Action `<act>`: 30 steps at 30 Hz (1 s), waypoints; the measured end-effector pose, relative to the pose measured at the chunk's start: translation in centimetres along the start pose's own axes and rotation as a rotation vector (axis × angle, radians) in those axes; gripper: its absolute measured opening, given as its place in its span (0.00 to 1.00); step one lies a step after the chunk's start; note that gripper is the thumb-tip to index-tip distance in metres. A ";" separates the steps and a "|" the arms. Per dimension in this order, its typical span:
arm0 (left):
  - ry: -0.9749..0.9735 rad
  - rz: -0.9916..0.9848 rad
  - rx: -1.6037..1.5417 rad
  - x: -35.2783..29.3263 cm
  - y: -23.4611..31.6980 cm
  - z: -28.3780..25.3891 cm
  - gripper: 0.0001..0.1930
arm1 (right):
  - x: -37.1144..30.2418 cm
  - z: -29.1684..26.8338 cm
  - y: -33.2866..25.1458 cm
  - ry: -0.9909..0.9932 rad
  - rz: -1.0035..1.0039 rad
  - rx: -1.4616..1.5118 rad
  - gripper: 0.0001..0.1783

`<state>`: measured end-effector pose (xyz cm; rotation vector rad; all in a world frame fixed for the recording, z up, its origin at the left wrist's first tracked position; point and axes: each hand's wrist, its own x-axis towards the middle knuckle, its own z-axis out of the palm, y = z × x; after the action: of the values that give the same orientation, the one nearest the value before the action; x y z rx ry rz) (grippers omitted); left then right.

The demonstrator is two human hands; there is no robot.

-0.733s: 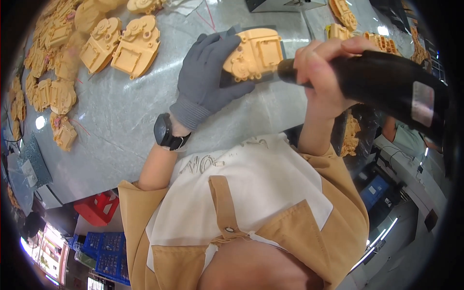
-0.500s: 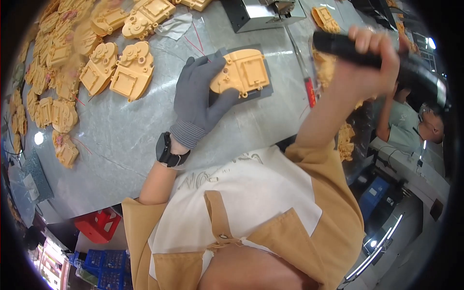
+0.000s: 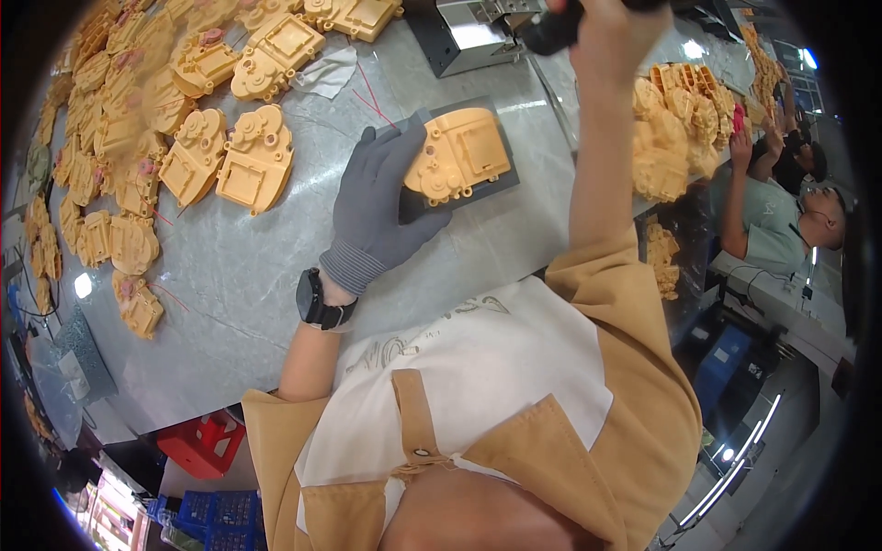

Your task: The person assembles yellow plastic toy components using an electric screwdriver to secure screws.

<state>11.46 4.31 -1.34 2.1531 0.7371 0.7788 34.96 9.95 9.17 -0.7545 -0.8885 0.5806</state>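
Note:
My left hand (image 3: 381, 202), in a grey glove with a black watch at the wrist, grips a yellow plastic housing (image 3: 457, 154) that lies on a dark mat (image 3: 507, 174) on the grey table (image 3: 248, 275). My right hand (image 3: 614, 23) is raised at the top edge, closed around a black power tool (image 3: 551, 32) whose body is mostly cut off by the frame.
Many more yellow housings (image 3: 230, 156) lie in rows to the left and far side. A metal box (image 3: 469, 32) stands at the back. Another heap of yellow parts (image 3: 680, 129) lies to the right, where another person (image 3: 781, 220) sits. A red stool (image 3: 202, 441) stands below.
My right hand has lifted the black tool up and away from the housing toward the far side. The left hand stays on the housing.

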 end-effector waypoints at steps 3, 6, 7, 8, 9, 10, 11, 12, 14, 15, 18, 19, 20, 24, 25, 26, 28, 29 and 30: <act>0.055 0.021 0.013 0.4 -0.6 0.6 0.45 | -4.7 -0.4 -4.2 -0.093 -0.106 -0.162 0.22; 0.060 0.029 0.028 -0.2 -0.4 0.3 0.44 | -8.8 1.9 -7.0 -0.259 -0.061 -0.128 0.31; 0.070 0.037 0.037 0.1 -0.4 0.3 0.44 | -9.8 2.2 -7.2 -0.290 -0.040 -0.153 0.33; 0.077 0.039 0.040 0.1 -0.5 0.3 0.44 | -10.5 2.4 -7.1 -0.290 -0.032 -0.154 0.33; 0.077 0.032 0.037 0.0 -0.5 0.4 0.44 | -11.2 2.6 -6.9 -0.290 -0.016 -0.172 0.34; 0.090 0.037 0.027 0.0 -0.6 0.6 0.44 | -11.8 2.8 -6.7 -0.293 0.000 -0.187 0.35; 0.104 0.042 0.018 -0.1 -0.7 0.7 0.44 | -12.3 3.0 -6.5 -0.298 0.016 -0.201 0.37; 0.109 0.034 0.020 -0.1 -0.7 0.7 0.44 | -12.7 3.2 -6.5 -0.269 0.054 -0.240 0.37; 0.098 0.037 -0.025 -0.1 -0.6 0.7 0.43 | -12.9 3.5 -5.9 -0.220 0.052 -0.141 0.38; 0.101 0.031 -0.024 -0.1 -0.7 0.8 0.43 | -13.0 3.6 -5.6 -0.168 0.045 -0.043 0.39; 0.146 0.076 0.044 -0.3 -1.0 1.0 0.41 | -13.2 4.0 -5.1 -0.181 0.039 -0.028 0.38; 0.149 0.090 0.035 -0.3 -1.0 0.9 0.41 | -13.3 3.9 -5.1 -0.185 0.044 -0.028 0.38; 0.151 0.103 0.026 -0.3 -1.0 0.9 0.41 | -13.4 3.7 -5.1 -0.229 0.062 -0.184 0.36; 0.147 0.087 0.004 -0.2 -0.8 0.7 0.40 | -13.0 3.5 -4.7 -0.330 0.098 -0.365 0.31; 0.150 0.093 0.003 -0.1 -0.7 0.6 0.40 | -13.0 3.4 -4.7 -0.335 0.103 -0.364 0.31; 0.153 0.098 0.001 -0.1 -0.6 0.5 0.40 | -13.0 3.2 -4.7 -0.377 0.096 -0.378 0.31; 0.162 0.090 0.000 -0.2 -0.6 0.5 0.40 | -12.8 2.8 -4.5 -0.424 0.096 -0.392 0.30; 0.168 0.090 -0.001 -0.2 -0.7 0.6 0.40 | -12.7 2.6 -4.2 -0.470 0.072 -0.374 0.29; 0.170 0.082 -0.003 -0.2 -0.8 0.5 0.40 | -12.5 2.4 -4.0 -0.514 0.047 -0.356 0.29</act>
<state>11.54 4.39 -2.28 2.1445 0.7365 1.0151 27.05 -0.63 7.43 -0.9672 -1.4782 0.6813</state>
